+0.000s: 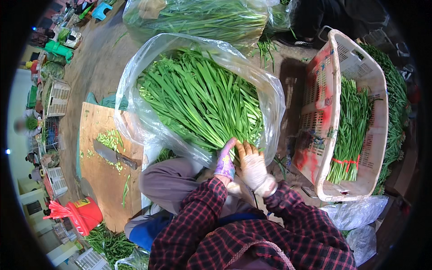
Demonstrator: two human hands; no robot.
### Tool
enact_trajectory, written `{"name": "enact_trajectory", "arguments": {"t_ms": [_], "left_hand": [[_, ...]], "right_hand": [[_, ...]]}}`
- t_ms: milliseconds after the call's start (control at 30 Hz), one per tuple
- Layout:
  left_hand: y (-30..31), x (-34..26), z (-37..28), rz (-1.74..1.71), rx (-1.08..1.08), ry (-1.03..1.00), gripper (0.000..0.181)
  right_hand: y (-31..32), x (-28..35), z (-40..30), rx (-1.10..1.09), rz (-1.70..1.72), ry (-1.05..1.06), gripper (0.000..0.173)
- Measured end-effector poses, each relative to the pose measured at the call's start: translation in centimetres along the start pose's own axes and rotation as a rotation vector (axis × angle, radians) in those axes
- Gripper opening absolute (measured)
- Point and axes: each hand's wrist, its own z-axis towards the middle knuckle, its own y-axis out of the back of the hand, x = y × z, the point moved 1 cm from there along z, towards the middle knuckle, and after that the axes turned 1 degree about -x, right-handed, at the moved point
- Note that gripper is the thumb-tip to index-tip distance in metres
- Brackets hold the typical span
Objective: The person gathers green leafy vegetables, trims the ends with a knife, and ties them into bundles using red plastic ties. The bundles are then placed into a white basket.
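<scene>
In front of me a large clear plastic bag (pixel 270 96) gapes wide around a thick heap of green garlic chives (pixel 199 98). Their leaves fan out away from me, and stalk ends gather near my hands. My left hand (pixel 226 160), in a purple flowered glove, closes on these gathered stalks at the bag's near rim. Close beside it, my right hand (pixel 254 167) wears a white glove with brown-stained fingers, which curl over the same stalks. The undersides of both hands are hidden.
To the left, a kitchen knife (pixel 114 154) lies among chopped bits on a wooden board (pixel 101 182). A red container (pixel 86 214) holds red ties. At right, a plastic crate (pixel 324 135) contains a tied bunch (pixel 351 131). Another full bag (pixel 202 20) stands beyond.
</scene>
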Motion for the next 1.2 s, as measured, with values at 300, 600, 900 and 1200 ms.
{"name": "enact_trajectory", "arguments": {"t_ms": [300, 600, 900, 1200], "left_hand": [[-1.9, -1.5, -1.7, -0.109, 0.218, 0.072, 0.042], [-1.9, -4.5, -6.0, -0.241, 0.222, 0.025, 0.043], [0.5, -4.8, -5.4, -0.348, 0.251, -0.113, 0.042], [2.4, -6.1, -4.0, -0.305, 0.446, -0.088, 0.053]], "right_hand": [[3.5, -9.3, 7.5, -0.019, 0.725, -0.372, 0.048], [4.2, 0.1, 7.3, -0.036, 0.148, 0.029, 0.075], [-0.5, 2.3, 6.5, 0.027, 0.706, -0.114, 0.066], [3.7, 1.5, 7.2, 0.125, 0.755, -0.087, 0.066]]}}
